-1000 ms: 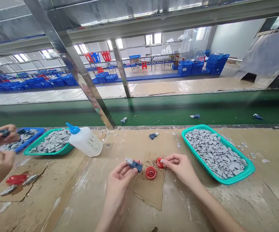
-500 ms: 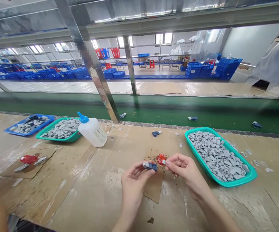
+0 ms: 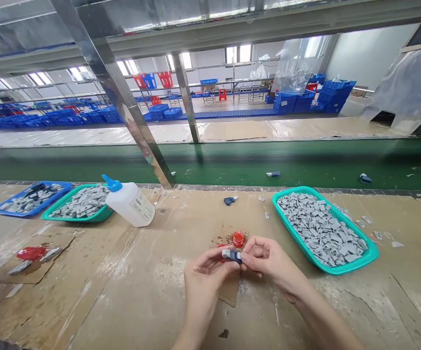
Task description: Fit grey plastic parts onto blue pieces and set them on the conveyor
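Observation:
A small dark blue part with a grey tip [image 3: 231, 254] is pinched between both my hands above a scrap of cardboard [image 3: 232, 290]. My left hand [image 3: 205, 277] grips its left end with thumb and fingers closed. My right hand [image 3: 264, 260] is closed on its right end. Just beyond my fingers stands a small red cap [image 3: 238, 239] on the cardboard. A second red cap is mostly hidden behind my left fingers.
A teal tray [image 3: 356, 263] of grey parts lies at the right. A white glue bottle with a blue cap [image 3: 128, 203], another teal tray [image 3: 75, 218] and a blue tray [image 3: 11, 209] lie at the left. A green conveyor belt [image 3: 232, 165] carries loose parts behind the bench.
My right hand has come in from the red cap and now meets the left hand on the blue part. The other person's hands at the left have gone from view.

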Demonstrator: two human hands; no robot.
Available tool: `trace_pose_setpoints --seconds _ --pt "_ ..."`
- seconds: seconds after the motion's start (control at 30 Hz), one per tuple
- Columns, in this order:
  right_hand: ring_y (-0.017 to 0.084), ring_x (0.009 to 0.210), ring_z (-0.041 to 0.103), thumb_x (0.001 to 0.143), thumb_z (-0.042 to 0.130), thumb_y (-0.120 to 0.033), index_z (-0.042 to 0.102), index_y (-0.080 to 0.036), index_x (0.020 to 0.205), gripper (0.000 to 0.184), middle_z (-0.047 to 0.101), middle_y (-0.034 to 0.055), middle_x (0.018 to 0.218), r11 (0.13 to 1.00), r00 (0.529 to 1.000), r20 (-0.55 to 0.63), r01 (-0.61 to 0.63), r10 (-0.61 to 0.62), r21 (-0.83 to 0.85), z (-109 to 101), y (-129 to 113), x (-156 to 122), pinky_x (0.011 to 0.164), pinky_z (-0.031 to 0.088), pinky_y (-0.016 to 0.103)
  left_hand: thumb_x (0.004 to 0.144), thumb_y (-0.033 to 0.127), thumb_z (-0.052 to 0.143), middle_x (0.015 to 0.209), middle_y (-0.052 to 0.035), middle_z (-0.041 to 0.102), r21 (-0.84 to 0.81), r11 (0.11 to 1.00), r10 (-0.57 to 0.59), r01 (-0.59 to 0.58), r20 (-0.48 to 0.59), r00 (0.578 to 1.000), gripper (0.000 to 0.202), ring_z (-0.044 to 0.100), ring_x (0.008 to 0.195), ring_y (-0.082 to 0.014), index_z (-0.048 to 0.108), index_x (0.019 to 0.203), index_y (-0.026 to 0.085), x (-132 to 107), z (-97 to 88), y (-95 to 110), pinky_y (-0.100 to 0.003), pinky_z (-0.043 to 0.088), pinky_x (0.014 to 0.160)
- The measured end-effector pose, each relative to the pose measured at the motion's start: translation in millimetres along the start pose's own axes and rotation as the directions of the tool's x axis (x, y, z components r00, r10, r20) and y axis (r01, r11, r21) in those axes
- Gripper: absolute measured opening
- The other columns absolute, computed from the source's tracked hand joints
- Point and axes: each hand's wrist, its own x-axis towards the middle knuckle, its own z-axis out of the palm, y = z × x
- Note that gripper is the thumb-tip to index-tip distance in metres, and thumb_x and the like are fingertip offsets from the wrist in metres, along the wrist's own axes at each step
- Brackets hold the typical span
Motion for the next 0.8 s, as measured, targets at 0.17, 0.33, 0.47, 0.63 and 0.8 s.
trace_pose_setpoints --seconds 0.17,0.33,0.47,0.63,0.8 --pt "0.009 0.051 0.044 0.071 0.068 -0.049 0.047 -0.021 0.084 0.037 0.059 -0.0036 0.059 0.996 0.994 0.072 -0.085 0.084 0.01 -4 4 1 0.042 0.028 0.018 0.055 0.015 0.08 0.09 -0.0081 0.074 0.041 0.999 -0.025 0.022 0.087 0.996 0.025 0.068 0.089 -0.0261 0.075 0.08 0.017 3 4.9 3 -0.031 0.057 0.079" --pt "0.011 0.058 0.051 0.077 0.059 -0.05 0.049 -0.02 0.08 0.032 0.058 -0.0026 0.064 0.999 0.999 -0.041 0.018 -0.02 -0.032 -1 -14 -5 0.046 0.033 0.019 0.071 0.022 0.07 0.111 -0.0083 0.068 0.082 0.997 -0.034 0.01 0.293 0.956 0.039 0.062 0.104 -0.0251 0.066 0.11 0.021 14 16.0 10 -0.034 0.051 0.089" --pt "0.018 0.074 0.06 0.085 0.048 -0.047 0.058 -0.02 0.086 0.029 0.067 0.0049 0.083 0.939 0.956 -0.234 0.093 -0.177 -0.332 -41 -32 -11 0.056 0.041 0.025 0.082 0.029 0.057 0.117 -0.0084 0.063 0.216 0.97 0.031 -0.115 0.359 0.933 0.041 0.057 0.111 -0.0222 0.055 0.123 0.022 44 19.7 12 -0.032 0.045 0.095" --pt "0.026 0.082 0.058 0.077 0.056 -0.034 0.07 -0.025 0.084 0.017 0.069 0.006 0.085 0.462 0.773 -0.446 -0.225 -0.452 -0.858 -120 -36 -7 0.062 0.038 0.032 0.088 0.025 0.041 0.106 -0.0087 0.062 0.408 0.82 0.224 -0.403 0.419 0.88 0.034 0.058 0.099 -0.0204 0.052 0.12 0.02 121 24.0 27 -0.033 0.048 0.086" --pt "0.024 0.07 0.058 0.071 0.064 -0.03 0.072 -0.025 0.069 0.009 0.067 0.0059 0.067 0.313 0.837 -0.409 -0.304 -0.363 -0.9 -143 -31 16 0.055 0.034 0.03 0.085 0.011 0.033 0.101 -0.0099 0.064 0.695 0.374 0.221 -0.615 0.577 0.786 0.038 0.059 0.094 -0.0207 0.051 0.117 0.016 211 42.7 35 -0.034 0.045 0.086"
